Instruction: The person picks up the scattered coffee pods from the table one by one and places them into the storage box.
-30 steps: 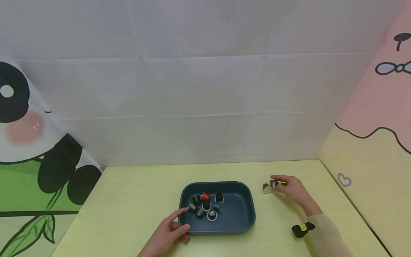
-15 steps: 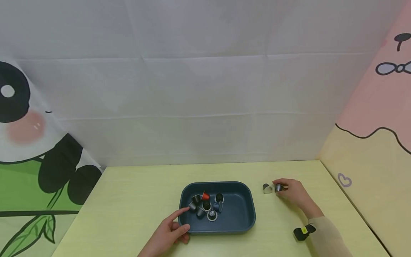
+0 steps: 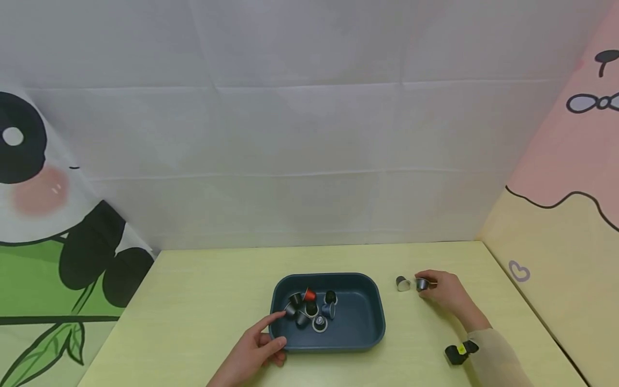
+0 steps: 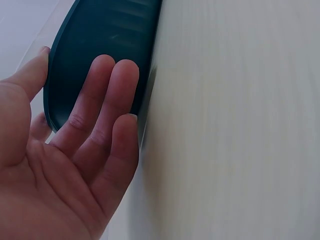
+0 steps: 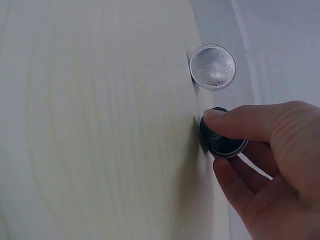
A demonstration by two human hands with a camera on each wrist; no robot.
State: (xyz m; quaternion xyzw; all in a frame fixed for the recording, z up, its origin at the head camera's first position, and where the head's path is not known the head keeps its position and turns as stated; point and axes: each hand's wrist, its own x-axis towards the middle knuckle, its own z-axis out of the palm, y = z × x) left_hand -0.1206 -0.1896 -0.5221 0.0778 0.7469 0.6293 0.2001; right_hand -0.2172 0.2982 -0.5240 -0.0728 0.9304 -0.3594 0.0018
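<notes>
My right hand (image 3: 447, 293) pinches a dark coffee capsule (image 3: 422, 284) between thumb and fingers, low over the table at the right. In the right wrist view the held capsule (image 5: 225, 144) shows its dark body and shiny rim. Just left of it, a second coffee capsule (image 3: 402, 284) lies on its side, its silver foil lid (image 5: 213, 67) facing the right wrist camera. My left hand (image 3: 253, 346) rests at the left end of a dark blue tray (image 3: 360, 336), index finger over the rim and thumb at the front corner. The other fingers lie loosely beside the tray's outer wall.
Several coffee capsules lie in the tray's left half, among them a red capsule (image 3: 309, 294) and a blue capsule (image 3: 329, 310). A pale yellow table (image 3: 203, 285) carries everything. A white wall sheet (image 3: 309, 204) stands behind, with printed panels at both sides.
My right hand has drawn the dark capsule slightly right and toward me, away from the capsule lying beside it. My left hand and the tray stay where they were.
</notes>
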